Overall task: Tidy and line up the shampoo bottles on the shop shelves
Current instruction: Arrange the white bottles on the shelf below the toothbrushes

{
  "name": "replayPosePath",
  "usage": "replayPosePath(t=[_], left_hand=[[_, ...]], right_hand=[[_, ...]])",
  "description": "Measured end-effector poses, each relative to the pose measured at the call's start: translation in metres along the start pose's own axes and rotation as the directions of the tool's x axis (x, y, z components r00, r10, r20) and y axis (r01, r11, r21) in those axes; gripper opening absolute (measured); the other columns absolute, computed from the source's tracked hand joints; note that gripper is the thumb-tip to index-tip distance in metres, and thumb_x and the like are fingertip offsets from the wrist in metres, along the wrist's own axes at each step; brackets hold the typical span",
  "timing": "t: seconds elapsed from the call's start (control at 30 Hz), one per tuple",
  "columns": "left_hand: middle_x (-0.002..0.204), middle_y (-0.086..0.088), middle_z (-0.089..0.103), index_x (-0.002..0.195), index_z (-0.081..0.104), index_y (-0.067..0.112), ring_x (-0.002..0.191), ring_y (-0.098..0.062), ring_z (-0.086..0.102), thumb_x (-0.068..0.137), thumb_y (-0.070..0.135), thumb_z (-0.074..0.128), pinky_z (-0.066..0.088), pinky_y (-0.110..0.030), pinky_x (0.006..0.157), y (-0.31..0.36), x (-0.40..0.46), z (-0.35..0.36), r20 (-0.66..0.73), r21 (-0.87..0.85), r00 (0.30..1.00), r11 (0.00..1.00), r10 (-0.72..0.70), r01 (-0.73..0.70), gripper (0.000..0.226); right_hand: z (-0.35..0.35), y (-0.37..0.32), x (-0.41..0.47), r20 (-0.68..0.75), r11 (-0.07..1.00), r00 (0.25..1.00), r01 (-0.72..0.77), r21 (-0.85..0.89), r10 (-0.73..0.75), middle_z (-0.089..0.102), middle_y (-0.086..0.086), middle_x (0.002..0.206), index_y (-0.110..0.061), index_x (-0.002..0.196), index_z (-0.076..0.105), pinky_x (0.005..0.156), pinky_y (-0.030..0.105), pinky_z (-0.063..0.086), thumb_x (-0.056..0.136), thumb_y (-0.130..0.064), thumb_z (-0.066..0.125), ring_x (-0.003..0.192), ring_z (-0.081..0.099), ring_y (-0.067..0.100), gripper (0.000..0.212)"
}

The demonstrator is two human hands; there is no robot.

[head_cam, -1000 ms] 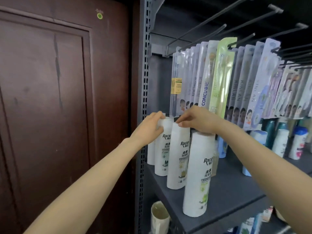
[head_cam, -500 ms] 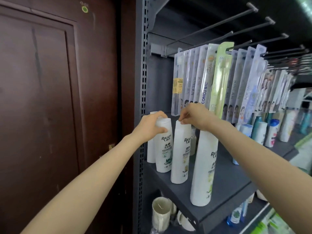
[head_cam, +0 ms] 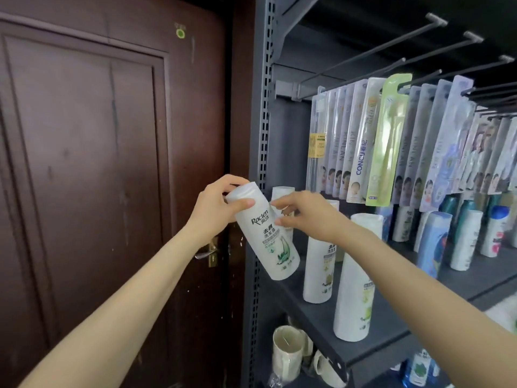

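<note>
My left hand [head_cam: 215, 211] grips the cap end of a white Raclen shampoo bottle [head_cam: 268, 242]. The bottle is lifted off the dark grey shelf [head_cam: 391, 329] and tilted, its base pointing down to the right. My right hand [head_cam: 305, 214] pinches the bottle's right side with thumb and fingertips. Three more white bottles of the same kind stand on the shelf: one at the back [head_cam: 282, 191], one in the middle [head_cam: 319, 273] and one near the front edge [head_cam: 355, 306].
Toothbrush packs [head_cam: 363, 141] hang on hooks just above the bottles. Several blue, white and green bottles [head_cam: 464, 239] stand further right on the shelf. Mugs [head_cam: 286, 351] sit on the shelf below. A brown door with a handle [head_cam: 207, 252] is at the left.
My left hand has lifted the second white bottle off the shelf and tilted it leftwards. My right hand left the neighbouring bottle's cap and came onto the lifted bottle.
</note>
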State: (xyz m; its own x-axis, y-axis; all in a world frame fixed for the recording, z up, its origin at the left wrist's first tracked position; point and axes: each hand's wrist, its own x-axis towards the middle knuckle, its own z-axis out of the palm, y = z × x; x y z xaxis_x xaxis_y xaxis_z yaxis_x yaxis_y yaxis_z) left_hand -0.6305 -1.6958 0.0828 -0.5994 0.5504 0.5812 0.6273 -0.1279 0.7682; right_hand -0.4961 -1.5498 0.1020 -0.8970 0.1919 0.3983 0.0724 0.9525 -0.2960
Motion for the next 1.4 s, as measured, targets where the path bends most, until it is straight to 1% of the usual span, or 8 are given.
replayPosePath(t=[0.2, 0.4, 0.5, 0.6, 0.83, 0.93, 1.13, 1.4], left_hand=[[0.106, -0.004, 0.064, 0.105, 0.062, 0.022, 0.098, -0.021, 0.064, 0.082, 0.008, 0.069, 0.059, -0.039, 0.077, 0.004, -0.038, -0.042, 0.013, -0.119, 0.999, 0.992, -0.041, 0.042, 0.028], [0.104, 0.002, 0.068, 0.105, 0.063, 0.023, 0.094, -0.014, 0.066, 0.082, 0.004, 0.066, 0.056, -0.036, 0.081, -0.008, -0.068, -0.082, -0.027, -0.201, 0.998, 0.978, -0.065, 0.058, 0.029], [0.105, 0.007, 0.068, 0.106, 0.062, 0.027, 0.094, -0.008, 0.065, 0.079, 0.009, 0.071, 0.050, -0.027, 0.081, -0.017, -0.080, -0.100, -0.062, -0.041, 0.997, 0.998, -0.045, 0.042, 0.033], [0.111, 0.007, 0.064, 0.112, 0.058, 0.032, 0.099, -0.009, 0.064, 0.079, 0.023, 0.072, 0.053, -0.027, 0.081, -0.024, -0.089, -0.112, -0.049, 0.058, 0.985, 0.984, -0.165, 0.168, 0.036], [0.107, -0.012, 0.067, 0.114, 0.058, 0.016, 0.088, -0.023, 0.071, 0.084, 0.032, 0.064, 0.058, -0.031, 0.077, -0.026, -0.103, -0.100, -0.031, -0.282, 0.922, 0.888, -0.387, 0.363, 0.034], [0.105, -0.014, 0.067, 0.113, 0.058, 0.011, 0.088, -0.023, 0.071, 0.082, 0.015, 0.069, 0.058, -0.026, 0.074, -0.026, -0.103, -0.096, -0.114, -0.340, 0.932, 0.895, -0.343, 0.288, 0.033], [0.102, -0.012, 0.068, 0.104, 0.060, 0.019, 0.097, -0.023, 0.068, 0.077, 0.005, 0.070, 0.057, -0.033, 0.081, -0.027, -0.105, -0.092, -0.143, -0.392, 0.966, 0.909, -0.214, 0.143, 0.032], [0.106, -0.002, 0.067, 0.103, 0.058, 0.026, 0.101, -0.024, 0.066, 0.070, 0.012, 0.072, 0.056, -0.038, 0.083, -0.031, -0.109, -0.095, -0.048, -0.301, 0.989, 0.946, -0.141, 0.120, 0.039]], right_hand=[[0.044, -0.003, -0.005, 0.058, 0.969, 0.997, 0.037, 0.245, -0.053, 0.067, -0.015, 0.104, -0.031, 0.112, 0.060, 0.079, 0.011, 0.045, 0.080, -0.021, 0.073, 0.093, 0.059, -0.004, 0.036], [0.077, -0.014, -0.006, 0.078, 0.907, 0.990, 0.073, 0.415, -0.116, 0.069, -0.012, 0.105, -0.026, 0.111, 0.063, 0.082, 0.033, 0.056, 0.072, -0.027, 0.079, 0.094, 0.066, 0.002, 0.043], [0.090, -0.026, -0.004, -0.014, 0.961, 0.996, 0.093, 0.262, -0.093, 0.066, -0.011, 0.104, -0.033, 0.116, 0.060, 0.081, 0.039, 0.054, 0.071, -0.036, 0.078, 0.094, 0.063, 0.007, 0.048], [0.101, -0.033, -0.003, -0.156, 0.990, 0.978, 0.139, -0.023, -0.141, 0.056, -0.012, 0.097, -0.041, 0.118, 0.056, 0.077, 0.038, 0.047, 0.075, -0.045, 0.070, 0.093, 0.052, 0.011, 0.046], [0.116, -0.043, -0.005, -0.394, 0.926, 0.856, 0.223, -0.304, -0.335, 0.060, -0.002, 0.100, -0.025, 0.119, 0.061, 0.069, 0.032, 0.043, 0.068, -0.028, 0.081, 0.090, 0.054, 0.021, 0.055], [0.115, -0.043, -0.005, -0.449, 0.918, 0.819, 0.220, -0.330, -0.358, 0.063, 0.001, 0.102, -0.020, 0.116, 0.062, 0.071, 0.035, 0.046, 0.064, -0.025, 0.084, 0.091, 0.057, 0.024, 0.057], [0.110, -0.028, -0.012, -0.423, 0.930, 0.829, 0.312, -0.193, -0.366, 0.058, 0.002, 0.126, -0.019, 0.131, 0.054, 0.095, 0.033, 0.038, 0.071, -0.017, 0.080, 0.115, 0.050, 0.022, 0.065], [0.101, -0.015, -0.026, -0.415, 0.895, 0.795, 0.358, -0.266, -0.442, 0.059, 0.003, 0.126, -0.019, 0.127, 0.056, 0.086, 0.033, 0.046, 0.065, -0.015, 0.084, 0.113, 0.045, 0.015, 0.068]])
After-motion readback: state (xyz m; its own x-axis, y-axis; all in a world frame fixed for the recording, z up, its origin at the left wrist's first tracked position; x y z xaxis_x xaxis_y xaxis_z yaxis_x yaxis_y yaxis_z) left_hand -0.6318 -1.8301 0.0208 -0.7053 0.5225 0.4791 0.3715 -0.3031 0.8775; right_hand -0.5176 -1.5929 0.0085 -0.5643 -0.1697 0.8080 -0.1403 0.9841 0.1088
